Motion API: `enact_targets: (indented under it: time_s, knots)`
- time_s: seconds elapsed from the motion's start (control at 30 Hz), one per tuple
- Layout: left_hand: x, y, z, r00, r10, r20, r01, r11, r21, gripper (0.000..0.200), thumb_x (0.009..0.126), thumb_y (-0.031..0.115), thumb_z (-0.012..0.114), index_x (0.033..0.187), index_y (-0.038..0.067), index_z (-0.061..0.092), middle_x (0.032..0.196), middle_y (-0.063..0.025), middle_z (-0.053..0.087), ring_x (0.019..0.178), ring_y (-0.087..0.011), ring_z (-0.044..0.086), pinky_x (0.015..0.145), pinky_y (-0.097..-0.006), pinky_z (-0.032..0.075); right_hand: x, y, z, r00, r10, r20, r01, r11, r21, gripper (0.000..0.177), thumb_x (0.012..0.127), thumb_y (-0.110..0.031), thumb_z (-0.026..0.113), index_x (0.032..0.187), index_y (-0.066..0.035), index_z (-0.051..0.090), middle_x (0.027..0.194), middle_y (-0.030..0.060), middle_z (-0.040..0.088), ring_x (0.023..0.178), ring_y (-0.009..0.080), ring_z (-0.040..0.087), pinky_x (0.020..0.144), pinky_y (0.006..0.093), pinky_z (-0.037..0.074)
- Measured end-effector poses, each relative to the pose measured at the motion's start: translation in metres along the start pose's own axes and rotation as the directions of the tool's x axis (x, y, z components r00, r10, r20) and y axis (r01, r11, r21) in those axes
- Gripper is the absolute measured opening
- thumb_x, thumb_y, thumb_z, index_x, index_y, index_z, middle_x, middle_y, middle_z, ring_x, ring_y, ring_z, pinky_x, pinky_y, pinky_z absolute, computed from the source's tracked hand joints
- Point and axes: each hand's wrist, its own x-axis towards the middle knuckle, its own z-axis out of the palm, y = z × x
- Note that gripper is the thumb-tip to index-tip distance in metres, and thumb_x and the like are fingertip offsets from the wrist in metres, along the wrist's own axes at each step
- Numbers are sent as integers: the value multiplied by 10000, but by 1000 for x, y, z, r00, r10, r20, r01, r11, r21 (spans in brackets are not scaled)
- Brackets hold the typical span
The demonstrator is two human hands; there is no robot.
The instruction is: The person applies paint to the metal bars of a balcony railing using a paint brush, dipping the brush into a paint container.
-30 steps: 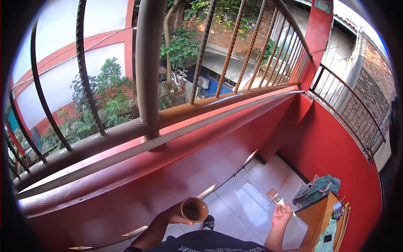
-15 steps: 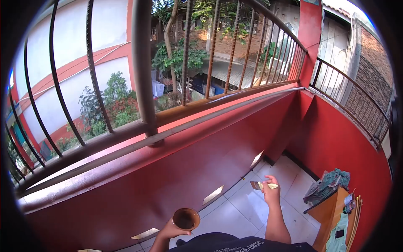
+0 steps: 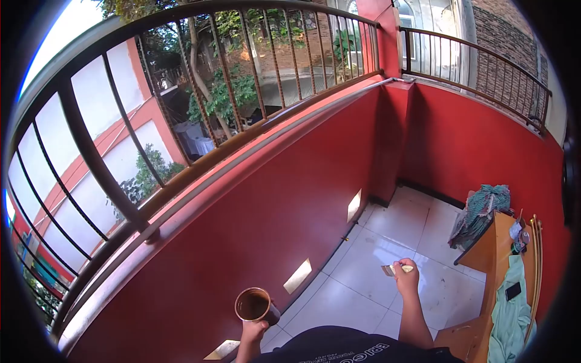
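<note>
Low in front of my body, my left hand [image 3: 255, 330] is wrapped round the side of a brown cup [image 3: 252, 304]. The cup's mouth faces up toward me and its inside looks brown. Farther right, over the floor, my right hand [image 3: 407, 277] grips a paintbrush [image 3: 389, 270] by its pale handle. The flat bristles point left, away from the fingers, and touch nothing. Both hands are well apart, near the red wall [image 3: 290, 206], which carries a metal railing [image 3: 97, 154] along its top.
White tiles cover the floor [image 3: 351, 302]. At the right stands a wooden cabinet [image 3: 501, 245] with a light green cloth [image 3: 511, 317] and a phone [image 3: 513, 291] on it. A checkered cloth bundle [image 3: 481, 212] sits beside it. Small pale openings [image 3: 297, 276] pierce the wall's base.
The view has turned right and down, showing more floor and cabinet. The cup now appears slightly left and tipped more toward me; the brush hand appears farther right. Both grips are kept.
</note>
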Motion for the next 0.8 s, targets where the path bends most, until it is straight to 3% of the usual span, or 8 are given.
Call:
enact_targets:
  time_s: [0.1, 0.13, 0.33, 0.47, 0.7, 0.73, 0.8]
  knots:
    - [21, -19, 32, 998, 55, -10, -56, 997, -44, 989, 627, 586, 839, 1334, 34, 423, 1130, -180, 603, 1013, -311, 636, 793, -434, 580, 10, 38, -44, 997, 52, -58, -54, 998, -20, 172, 842, -176, 694, 847, -20, 623, 827, 80, 575, 722, 191, 577, 626, 322, 459]
    - [29, -27, 42, 997, 72, -15, -73, 995, -68, 989, 633, 592, 833, 1338, 38, 416, 1133, -184, 600, 1010, -318, 638, 792, -437, 582, -4, -6, -62, 980, 200, -14, -198, 976, 94, 173, 850, -165, 692, 836, -8, 619, 802, 75, 570, 674, 169, 568, 596, 319, 452]
    - [60, -43, 113, 996, 93, 2, -93, 991, -99, 964, 653, 603, 816, 1321, 34, 418, 1145, -199, 599, 928, -318, 664, 776, -420, 579, 17, 61, -115, 991, 36, -130, -32, 999, 31, 190, 869, -167, 686, 816, -6, 600, 816, 56, 553, 522, 120, 504, 489, 303, 408]
    - [69, -52, 142, 999, 22, 38, -19, 997, -78, 991, 607, 606, 846, 1279, -3, 446, 1091, -187, 613, 869, -270, 661, 722, -380, 569, 12, 66, -145, 984, 98, -149, -90, 994, 60, 187, 881, -157, 681, 812, -7, 593, 812, 54, 540, 507, 118, 493, 467, 292, 397]
    - [77, -56, 160, 975, -28, 221, 47, 995, -85, 1012, 563, 568, 880, 1298, 27, 442, 1072, -137, 609, 950, -267, 619, 763, -415, 541, -6, 75, -170, 969, 186, -163, -160, 974, 162, 174, 902, -142, 665, 850, 0, 578, 770, 53, 540, 497, 107, 491, 459, 270, 397]
    - [76, -51, 169, 982, -11, 187, 31, 994, -103, 1011, 561, 600, 873, 1272, 26, 440, 1041, -165, 609, 840, -237, 643, 662, -367, 569, -9, 74, -172, 968, 197, -158, -169, 970, 173, 175, 905, -145, 664, 859, -1, 576, 759, 52, 542, 493, 106, 491, 457, 269, 399]
    - [75, -44, 172, 978, -20, 209, 50, 990, -135, 995, 567, 567, 885, 1276, 35, 432, 1066, -171, 597, 882, -244, 642, 685, -373, 594, -12, 71, -173, 967, 213, -139, -190, 968, 163, 173, 907, -149, 663, 871, -4, 573, 741, 54, 548, 489, 106, 494, 454, 266, 401]
